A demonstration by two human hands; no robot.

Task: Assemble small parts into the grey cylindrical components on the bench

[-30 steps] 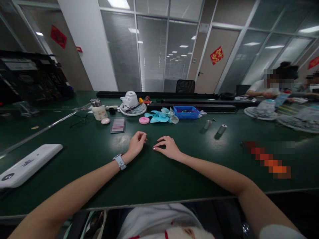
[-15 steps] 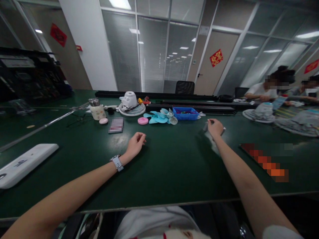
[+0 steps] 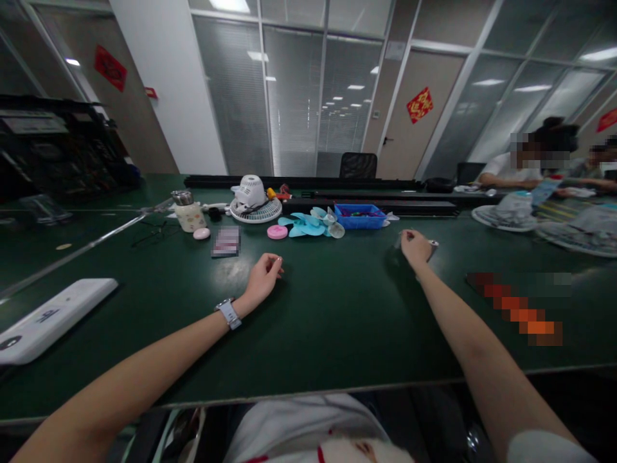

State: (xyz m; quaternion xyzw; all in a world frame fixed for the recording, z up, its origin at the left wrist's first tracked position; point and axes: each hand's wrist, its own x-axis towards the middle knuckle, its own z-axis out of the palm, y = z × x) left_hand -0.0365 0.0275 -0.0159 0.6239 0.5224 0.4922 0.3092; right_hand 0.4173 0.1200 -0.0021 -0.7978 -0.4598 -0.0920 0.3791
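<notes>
My left hand [image 3: 265, 278] rests on the green table with its fingers curled in and the thumb against them. Nothing shows in it. Farther right, my right hand [image 3: 415, 249] is closed in a pinch over the table. Something thin and see-through shows at its fingertips, and a small white round end [image 3: 434, 244] sticks out on its far side; I cannot make out what it is. Light blue fan blades [image 3: 307, 224] and a pink round piece [image 3: 277, 232] lie between and beyond the hands. A blue tray [image 3: 360, 218] of small parts stands behind them.
A white fan housing on a round grille [image 3: 254, 207] stands at the back. Left are a patterned bottle [image 3: 188, 213], a pink oval [image 3: 201, 233], a blurred card [image 3: 226, 241] and a long white panel [image 3: 56, 319]. A blurred orange-red strip [image 3: 518, 310] lies right. Co-workers [image 3: 513, 168] sit beyond.
The right hand stays in about the same place, and less of the see-through material shows beneath it. The left hand has hardly moved. The view has shifted slightly.
</notes>
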